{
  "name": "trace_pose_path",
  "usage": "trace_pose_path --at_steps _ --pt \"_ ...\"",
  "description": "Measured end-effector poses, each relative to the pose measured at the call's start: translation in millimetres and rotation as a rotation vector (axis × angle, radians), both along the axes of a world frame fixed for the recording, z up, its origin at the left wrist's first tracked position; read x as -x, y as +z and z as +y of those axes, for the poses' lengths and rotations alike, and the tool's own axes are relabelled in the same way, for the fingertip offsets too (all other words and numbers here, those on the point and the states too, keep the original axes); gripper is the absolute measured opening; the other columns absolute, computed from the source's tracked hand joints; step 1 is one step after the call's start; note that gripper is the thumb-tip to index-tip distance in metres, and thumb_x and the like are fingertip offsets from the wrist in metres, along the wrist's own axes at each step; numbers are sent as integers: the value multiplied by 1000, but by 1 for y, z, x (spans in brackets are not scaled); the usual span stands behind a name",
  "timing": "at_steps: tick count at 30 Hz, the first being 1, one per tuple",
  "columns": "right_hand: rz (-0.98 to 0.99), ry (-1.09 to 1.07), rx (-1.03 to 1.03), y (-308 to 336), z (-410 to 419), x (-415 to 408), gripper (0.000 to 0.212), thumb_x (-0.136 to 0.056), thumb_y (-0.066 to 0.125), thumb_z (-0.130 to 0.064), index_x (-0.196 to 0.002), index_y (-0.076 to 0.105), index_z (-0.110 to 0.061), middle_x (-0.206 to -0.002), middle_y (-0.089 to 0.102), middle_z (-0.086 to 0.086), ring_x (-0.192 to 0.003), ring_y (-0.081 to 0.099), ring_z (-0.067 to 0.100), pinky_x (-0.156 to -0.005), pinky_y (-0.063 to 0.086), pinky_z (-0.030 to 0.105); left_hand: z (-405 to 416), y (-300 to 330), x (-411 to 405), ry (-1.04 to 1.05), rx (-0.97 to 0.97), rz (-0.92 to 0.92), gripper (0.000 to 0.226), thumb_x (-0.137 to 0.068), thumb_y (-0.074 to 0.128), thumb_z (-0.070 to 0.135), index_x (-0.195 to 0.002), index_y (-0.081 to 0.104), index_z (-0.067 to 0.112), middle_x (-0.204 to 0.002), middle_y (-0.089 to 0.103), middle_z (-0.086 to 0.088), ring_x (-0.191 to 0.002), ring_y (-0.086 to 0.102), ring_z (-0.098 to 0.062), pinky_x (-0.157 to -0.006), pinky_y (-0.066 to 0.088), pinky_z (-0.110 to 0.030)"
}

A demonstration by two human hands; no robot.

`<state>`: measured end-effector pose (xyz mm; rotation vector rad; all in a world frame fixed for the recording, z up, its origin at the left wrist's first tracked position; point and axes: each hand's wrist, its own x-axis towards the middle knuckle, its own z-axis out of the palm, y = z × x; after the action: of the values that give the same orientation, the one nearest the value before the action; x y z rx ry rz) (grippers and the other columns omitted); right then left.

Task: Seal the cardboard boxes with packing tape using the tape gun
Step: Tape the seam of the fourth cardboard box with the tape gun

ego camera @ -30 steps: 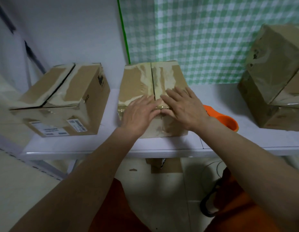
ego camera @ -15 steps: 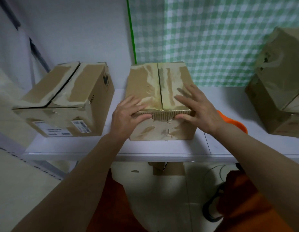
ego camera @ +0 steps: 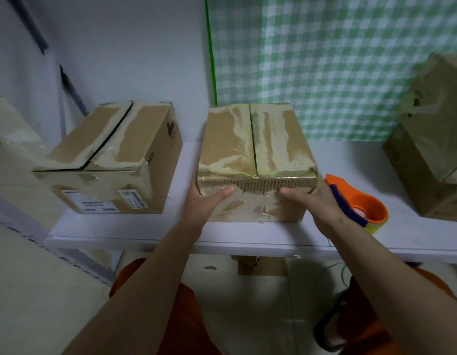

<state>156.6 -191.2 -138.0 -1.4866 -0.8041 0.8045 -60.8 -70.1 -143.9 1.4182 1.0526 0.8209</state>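
The middle box (ego camera: pixel 258 160) sits near the front edge of the white table (ego camera: pixel 145 231), its two top flaps closed with a dark seam running front to back between them. Old torn tape marks cover its top, and the corrugated edge along its front shows bare.

Both hands hold this box from the front. The left hand (ego camera: pixel 204 203) grips the front left corner — thumb laid across the front face, the other fingers wrapped around the left side and hidden. The right hand (ego camera: pixel 314 203) grips the front right corner in the same way, thumb on the front face, fingers around the right side out of sight.

The tape gun (ego camera: pixel 360 206) — orange with a blue part and a roll of pale tape — lies on the table just beside the right hand, towards the right front edge.

A second box (ego camera: pixel 114 155) stands at the left end of the table, its top seam open as a dark gap and white labels on its front. Stacked boxes (ego camera: pixel 432 149) stand at the right end. A green checked cloth (ego camera: pixel 337 60) hangs behind the table.
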Motion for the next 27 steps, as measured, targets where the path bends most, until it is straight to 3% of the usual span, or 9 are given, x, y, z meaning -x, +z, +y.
trace_pose_path --at_steps 2,5,10,14,21,24,27 --pt "31 33 16 -3 -2 0 92 -48 89 -35 -129 52 -14 -112 69 3 -107 65 20 -90 53 34 1 -3 -1 -38 52 -48 101 -45 91 57 -134 50 32 -129 60 9 -121 55 -12 -105 43 -43" --pt "64 2 -18 4 -4 -3 89 -50 92 -36 -127 54 -14 -111 70 5 -104 66 22 -90 52 37 -9 5 -5 -20 43 -116 99 -44 90 57 -131 51 32 -126 62 9 -118 58 -13 -103 45 -43" --pt "118 -97 -123 32 -17 1 48 -74 77 -3 -115 56 -14 -98 70 4 -88 66 18 -78 56 31 -22 25 -12 37 4 -172 93 -48 86 60 -130 52 30 -122 65 7 -114 61 -12 -101 47 -42" --pt "138 -108 -178 56 -33 2 53 -70 81 -10 -116 57 -20 -105 70 7 -97 67 25 -87 54 45 -32 54 -19 90 -74 -150 115 -40 83 72 -139 43 30 -136 55 5 -126 51 -15 -108 40 -42" --pt "44 -175 -337 128 -73 -4 48 -75 77 -10 -117 57 -19 -102 69 2 -91 67 17 -76 55 31 -57 126 -34 8 -239 -226 85 -52 83 65 -126 55 32 -119 66 9 -111 62 -13 -100 47 -41" --pt "-21 -215 -407 159 -92 -11 46 -77 75 -8 -118 55 -16 -97 69 -2 -82 68 8 -68 55 21 -75 162 -44 -27 -314 -237 58 -68 81 51 -118 56 35 -113 66 13 -106 63 -10 -97 48 -34" --pt "-93 -280 -472 191 -116 -23 48 -76 77 -11 -119 54 -15 -98 70 -2 -84 68 10 -70 57 24 -95 196 -62 -56 -367 -291 52 -73 80 44 -119 56 34 -114 66 10 -105 63 -11 -97 50 -36"
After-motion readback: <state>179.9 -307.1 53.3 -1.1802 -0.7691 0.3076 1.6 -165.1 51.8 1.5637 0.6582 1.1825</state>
